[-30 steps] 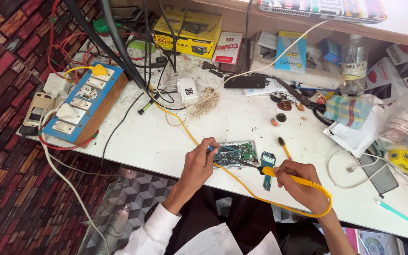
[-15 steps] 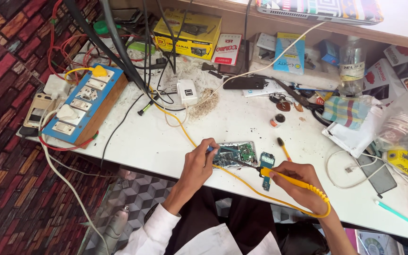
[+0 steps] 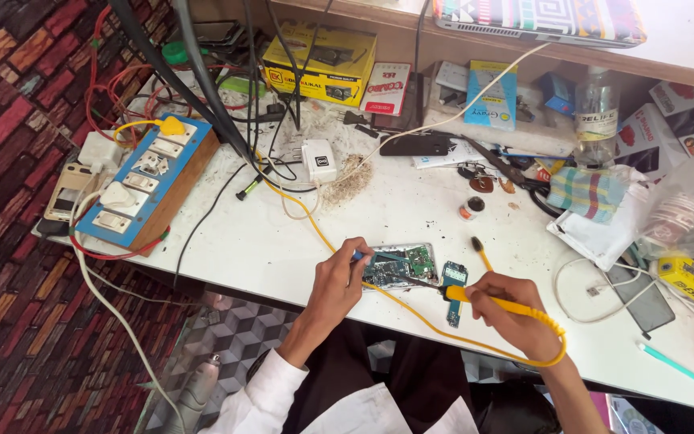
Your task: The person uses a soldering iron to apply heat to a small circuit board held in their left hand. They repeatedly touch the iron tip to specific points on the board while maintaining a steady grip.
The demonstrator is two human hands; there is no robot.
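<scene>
Surface: white workbench point(image 3: 226, 241), cluttered, frame centre.
L hand point(image 3: 339, 281): fingers pinch tweezers point(image 3: 379, 258) on opened phone point(image 3: 402, 265).
R hand point(image 3: 508, 309): fist grips yellow soldering iron point(image 3: 491, 300), tip on phone.

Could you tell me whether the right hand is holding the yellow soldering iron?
Yes, the right hand grips the yellow soldering iron, its tip over the opened phone.

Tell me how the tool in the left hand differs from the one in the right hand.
The tweezers in the left hand are thin, with a blue grip and no cord; the soldering iron in the right hand is thicker, with a yellow handle and a trailing yellow cable. The tweezers reach in from the left, the soldering iron from the right. Both tips point at the opened phone.
</scene>
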